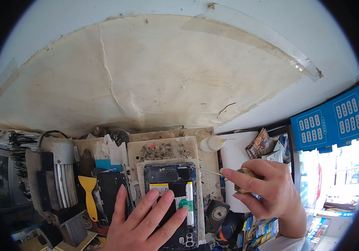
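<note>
An opened smartphone [167,172] lies on a worn pale board, its inside facing up and its camera lenses at the near right corner. Its battery [181,189] has a yellow strip along the far edge and a green tab. My left hand [144,226] rests with fingers spread over the phone and battery, holding nothing. Wrapped round the brownish rounded handle of a thin-shafted metal tool [206,170] is my right hand [267,190]. The tool's tip meets the phone's far right corner; whether it is a screwdriver or a pick I cannot tell.
Left of the phone are a yellow plastic scraper [88,196], a dark flat panel [106,188] and a grey machine with metal fins [64,184]. A white bottle [213,143] stands beyond the phone. Boxes and papers crowd the right, below a blue printed sheet [330,119].
</note>
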Available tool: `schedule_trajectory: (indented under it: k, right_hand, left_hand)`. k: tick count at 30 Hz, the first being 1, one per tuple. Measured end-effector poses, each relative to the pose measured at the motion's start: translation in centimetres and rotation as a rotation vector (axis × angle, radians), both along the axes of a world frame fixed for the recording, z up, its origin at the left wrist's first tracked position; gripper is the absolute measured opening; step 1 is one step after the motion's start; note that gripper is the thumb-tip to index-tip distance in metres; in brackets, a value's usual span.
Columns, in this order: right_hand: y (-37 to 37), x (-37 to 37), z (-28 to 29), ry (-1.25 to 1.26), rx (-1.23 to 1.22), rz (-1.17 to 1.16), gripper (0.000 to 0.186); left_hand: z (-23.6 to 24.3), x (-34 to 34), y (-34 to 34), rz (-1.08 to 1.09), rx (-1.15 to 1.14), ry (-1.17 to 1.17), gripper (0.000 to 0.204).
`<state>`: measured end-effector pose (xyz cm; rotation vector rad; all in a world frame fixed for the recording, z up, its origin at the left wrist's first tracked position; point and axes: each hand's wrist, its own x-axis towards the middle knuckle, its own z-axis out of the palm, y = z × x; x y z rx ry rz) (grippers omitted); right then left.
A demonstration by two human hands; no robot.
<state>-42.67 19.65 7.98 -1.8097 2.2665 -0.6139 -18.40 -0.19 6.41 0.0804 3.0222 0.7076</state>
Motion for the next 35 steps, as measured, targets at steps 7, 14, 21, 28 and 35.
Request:
schedule_trajectory:
  k: [7, 14, 21, 28, 35]
  right_hand:
    - [0.04, -0.26, -0.11, -0.035, -0.028, 0.002, 0.049]
    - [0.07, -0.32, 0.00, -0.063, -0.003, -0.005, 0.049]
    - [0.01, -0.31, -0.05, -0.077, -0.022, -0.002, 0.050]
    - [-0.10, -0.15, 0.00, -0.066, -0.016, -0.017, 0.050]
    - [-0.36, -0.41, 0.48, -0.081, 0.029, 0.004, 0.052]
  left_hand:
    - [-0.03, 0.01, 0.01, 0.000, -0.002, 0.000, 0.091]
    - [0.05, -0.10, 0.09, 0.006, 0.012, -0.001, 0.092]
    - [0.24, -0.13, 0.00, -0.001, 0.009, -0.011, 0.093]
    - [0.27, -0.12, 0.02, 0.001, 0.027, -0.009, 0.093]
    - [0.34, -0.08, -0.08, -0.001, 0.033, -0.025, 0.092]
